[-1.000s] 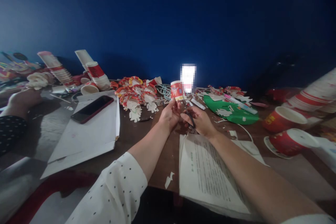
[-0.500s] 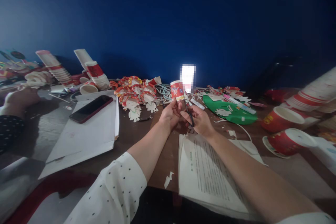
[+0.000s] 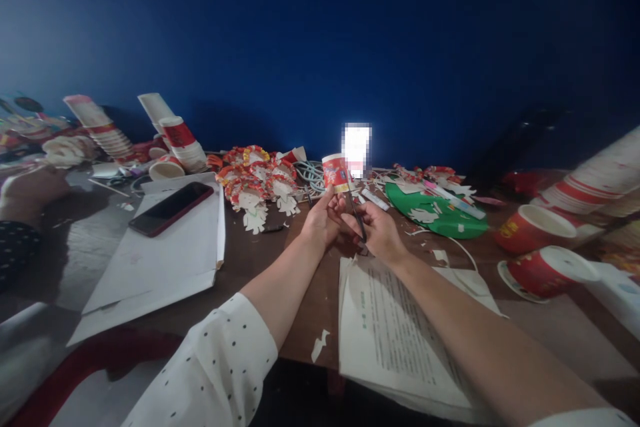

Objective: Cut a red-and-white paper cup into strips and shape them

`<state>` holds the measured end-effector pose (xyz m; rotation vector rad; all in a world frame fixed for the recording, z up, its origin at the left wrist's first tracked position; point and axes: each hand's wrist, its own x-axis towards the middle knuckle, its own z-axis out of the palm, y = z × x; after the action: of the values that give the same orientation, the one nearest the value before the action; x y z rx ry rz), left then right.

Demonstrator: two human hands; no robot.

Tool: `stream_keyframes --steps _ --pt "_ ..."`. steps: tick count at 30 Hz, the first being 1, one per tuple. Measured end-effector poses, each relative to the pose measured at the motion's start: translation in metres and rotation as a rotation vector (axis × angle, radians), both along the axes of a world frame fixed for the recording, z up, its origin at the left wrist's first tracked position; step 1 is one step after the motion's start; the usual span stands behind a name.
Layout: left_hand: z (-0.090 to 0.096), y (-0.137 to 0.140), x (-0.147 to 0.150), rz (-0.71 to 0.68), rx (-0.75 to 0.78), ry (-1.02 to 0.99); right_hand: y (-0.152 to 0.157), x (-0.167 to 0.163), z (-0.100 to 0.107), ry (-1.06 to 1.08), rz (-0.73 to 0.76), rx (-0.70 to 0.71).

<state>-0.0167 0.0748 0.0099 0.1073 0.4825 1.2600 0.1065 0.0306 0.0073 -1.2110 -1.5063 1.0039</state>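
Between my two hands a red paper cup (image 3: 334,171) is held up over the table, its pale rim at the top. My left hand (image 3: 320,221) grips it from below and the left, fingers wrapped round its lower part. My right hand (image 3: 381,232) is closed on scissors (image 3: 359,221), whose dark blades point up against the cup's right side. Part of the scissors' handle is hidden by my fingers. Below my right hand lies a printed booklet (image 3: 395,333).
Red-and-white paper cut-outs (image 3: 260,177) are heaped behind my left hand. A phone (image 3: 171,208) lies on white paper at left, near another person's hand (image 3: 33,190). Cups (image 3: 537,230) and a stack (image 3: 595,173) stand right. Scraps lie on a green sheet (image 3: 435,210).
The cup and both hands stay nearly in place, with the scissors still at the cup's right side. The whole view has shifted very slightly.
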Motion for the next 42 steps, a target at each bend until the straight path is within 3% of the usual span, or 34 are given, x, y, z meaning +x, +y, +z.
stream_keyframes --steps 11,18,31,42 --pt "-0.003 -0.001 0.002 -0.043 -0.014 0.115 0.002 0.0 -0.007 0.082 0.044 -0.047" --pt "-0.003 -0.009 0.003 -0.323 0.111 0.306 0.005 0.0 -0.005 0.184 -0.012 -0.016" --pt "-0.001 -0.009 0.005 -0.267 0.068 0.307 0.004 0.0 -0.004 0.071 -0.06 -0.008" --pt "-0.01 -0.006 0.007 -0.296 0.139 0.341 0.008 0.002 -0.005 0.14 -0.109 -0.014"
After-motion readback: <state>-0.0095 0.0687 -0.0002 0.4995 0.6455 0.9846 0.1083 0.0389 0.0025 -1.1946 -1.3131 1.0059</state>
